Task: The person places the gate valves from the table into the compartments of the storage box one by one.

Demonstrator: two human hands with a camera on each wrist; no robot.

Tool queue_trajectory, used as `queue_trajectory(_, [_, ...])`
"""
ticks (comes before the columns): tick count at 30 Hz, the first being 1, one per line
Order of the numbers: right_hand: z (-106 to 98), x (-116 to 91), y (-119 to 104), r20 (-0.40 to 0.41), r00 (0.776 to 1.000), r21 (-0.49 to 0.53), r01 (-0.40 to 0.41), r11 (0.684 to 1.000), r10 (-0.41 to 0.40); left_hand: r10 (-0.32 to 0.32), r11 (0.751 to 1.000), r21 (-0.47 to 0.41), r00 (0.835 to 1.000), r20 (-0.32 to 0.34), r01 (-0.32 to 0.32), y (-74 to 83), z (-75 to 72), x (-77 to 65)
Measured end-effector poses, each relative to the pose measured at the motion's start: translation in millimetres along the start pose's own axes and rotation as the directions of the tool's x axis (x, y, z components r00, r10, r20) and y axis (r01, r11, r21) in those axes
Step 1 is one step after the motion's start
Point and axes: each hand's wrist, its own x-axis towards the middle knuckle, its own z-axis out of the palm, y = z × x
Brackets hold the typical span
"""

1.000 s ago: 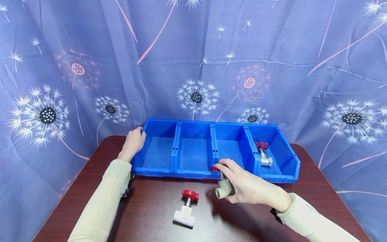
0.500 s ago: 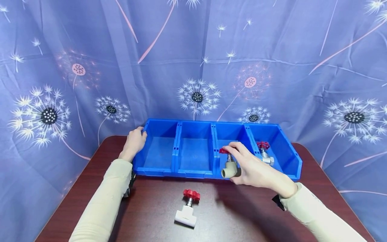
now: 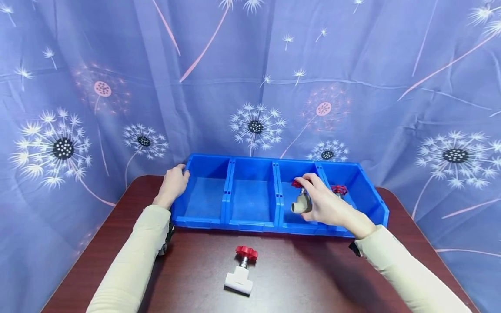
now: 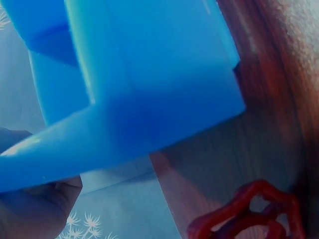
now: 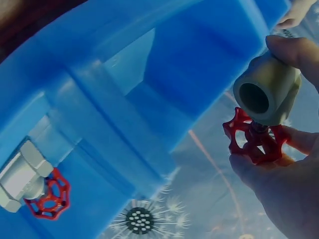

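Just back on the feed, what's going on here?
A person's right hand holds a red-wheeled beige plastic pipe valve over the third bin from the left in a row of four blue plastic bins. The left hand grips the row's left end. A red-wheeled silvery metal valve sits in the rightmost bin, and a red-wheeled white T-shaped valve lies on the dark reddish-brown table in front of the row.

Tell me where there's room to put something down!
In the blue plastic bin row, the two compartments nearest the left hand are bare. So is the brown wooden tabletop between the white T-shaped red-wheeled valve and each cream sleeve.

Crowded: the right hand holds a beige red-wheeled valve over the third compartment; the fourth contains a silver red-wheeled valve.
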Motion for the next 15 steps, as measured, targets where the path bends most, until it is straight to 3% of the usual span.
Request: queue_trajectory(15, [20.3, 14.8, 27.7, 0.046, 0.997, -0.021, -0.060, 0.998, 0.061, -0.007, 1.000, -0.022, 1.000, 0.002, 0.007, 2.3, -0.1, -1.6])
